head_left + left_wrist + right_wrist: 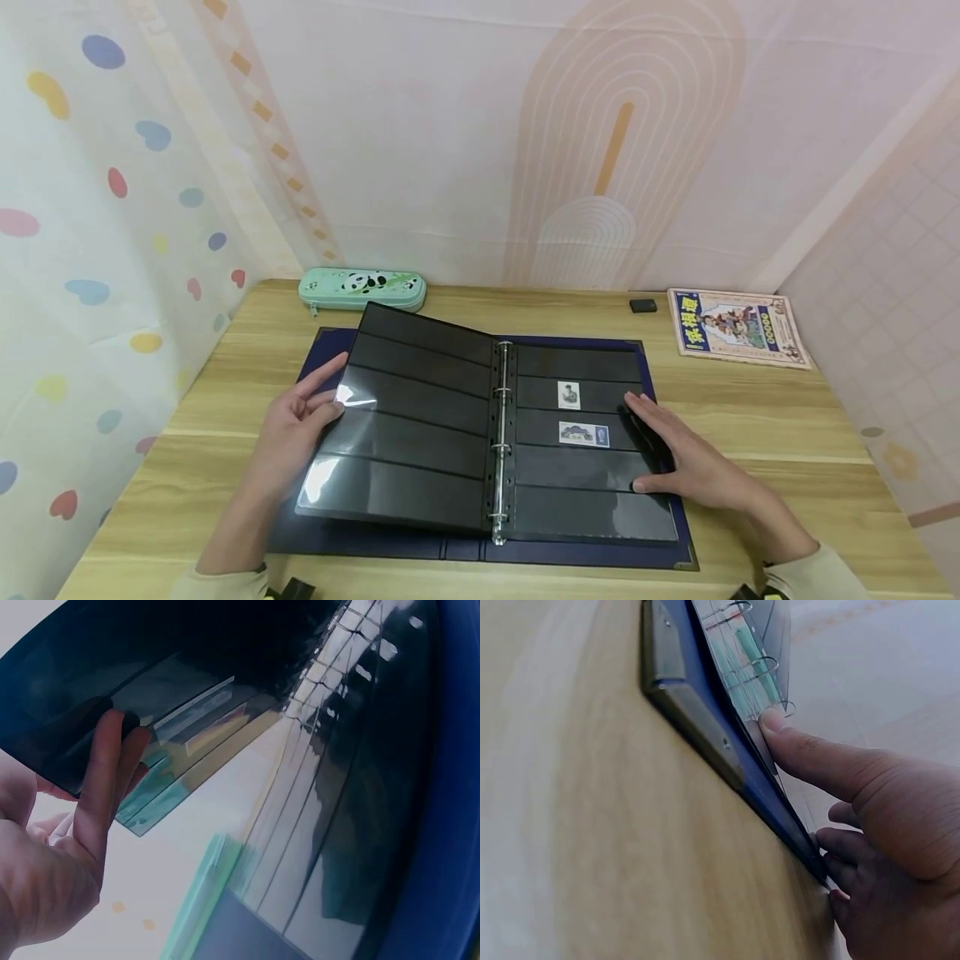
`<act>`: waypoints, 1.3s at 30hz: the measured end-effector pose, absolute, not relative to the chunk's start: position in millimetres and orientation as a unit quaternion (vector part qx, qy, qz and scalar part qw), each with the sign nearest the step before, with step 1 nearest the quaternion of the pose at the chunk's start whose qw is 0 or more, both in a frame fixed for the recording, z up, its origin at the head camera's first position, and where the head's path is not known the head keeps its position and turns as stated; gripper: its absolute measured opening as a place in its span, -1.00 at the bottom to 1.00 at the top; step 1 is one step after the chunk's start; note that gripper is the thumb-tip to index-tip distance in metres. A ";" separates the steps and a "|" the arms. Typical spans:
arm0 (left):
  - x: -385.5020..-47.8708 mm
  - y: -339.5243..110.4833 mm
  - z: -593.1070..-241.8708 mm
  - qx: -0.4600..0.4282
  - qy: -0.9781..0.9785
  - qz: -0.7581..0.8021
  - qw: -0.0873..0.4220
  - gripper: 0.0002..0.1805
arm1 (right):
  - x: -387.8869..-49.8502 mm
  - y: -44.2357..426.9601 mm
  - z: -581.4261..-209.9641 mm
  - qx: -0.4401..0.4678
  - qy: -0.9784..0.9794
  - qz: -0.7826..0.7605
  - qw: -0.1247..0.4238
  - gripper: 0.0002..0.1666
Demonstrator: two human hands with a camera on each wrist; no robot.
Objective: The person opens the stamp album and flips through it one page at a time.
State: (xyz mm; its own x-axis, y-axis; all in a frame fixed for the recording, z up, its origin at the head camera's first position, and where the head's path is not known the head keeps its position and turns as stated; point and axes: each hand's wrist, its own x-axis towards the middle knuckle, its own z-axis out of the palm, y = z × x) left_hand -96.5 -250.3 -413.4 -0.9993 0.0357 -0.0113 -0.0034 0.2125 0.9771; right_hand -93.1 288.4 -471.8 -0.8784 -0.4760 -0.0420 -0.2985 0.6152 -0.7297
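Head view: your album (pixel 360 537) lies open on the table (pixel 757 408), your left hand (pixel 288 429) pinching the outer edge of the raised left page (pixel 420 400), its index finger extended, while your right hand (pixel 693 458) rests spread on the outer edge of the right page (pixel 585 475). Left wrist view: two fingers lie nearly straight against the left page. Right wrist view: your thumb touches the right page's edge, other fingers beside the album.

Pale cream sleeves (pixel 817 577), black wrist cameras (pixel 298 588)
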 end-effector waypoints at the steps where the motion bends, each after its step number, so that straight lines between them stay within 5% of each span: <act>1: -96.4 -251.3 -415.0 0.008 0.782 0.623 0.017 -0.33 | -93.2 288.4 -471.6 -0.218 0.890 -0.382 0.115 0.36; 30: -94.2 -249.5 -444.6 0.001 0.870 0.493 0.015 -0.31 | -94.1 289.8 -474.7 -0.225 0.889 -0.382 0.113 0.37; 39: -95.2 -255.8 -450.1 0.020 0.893 0.448 0.028 -0.16 | -94.6 290.1 -475.3 -0.220 0.890 -0.382 0.116 0.37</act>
State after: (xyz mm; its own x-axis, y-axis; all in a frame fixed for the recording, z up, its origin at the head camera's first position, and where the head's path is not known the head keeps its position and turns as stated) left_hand -95.2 -255.8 -450.1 -0.9976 0.0616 -0.0323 0.0110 0.5977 0.8017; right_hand -94.6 290.1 -475.3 -0.8765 -0.4799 -0.0381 -0.3033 0.6119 -0.7305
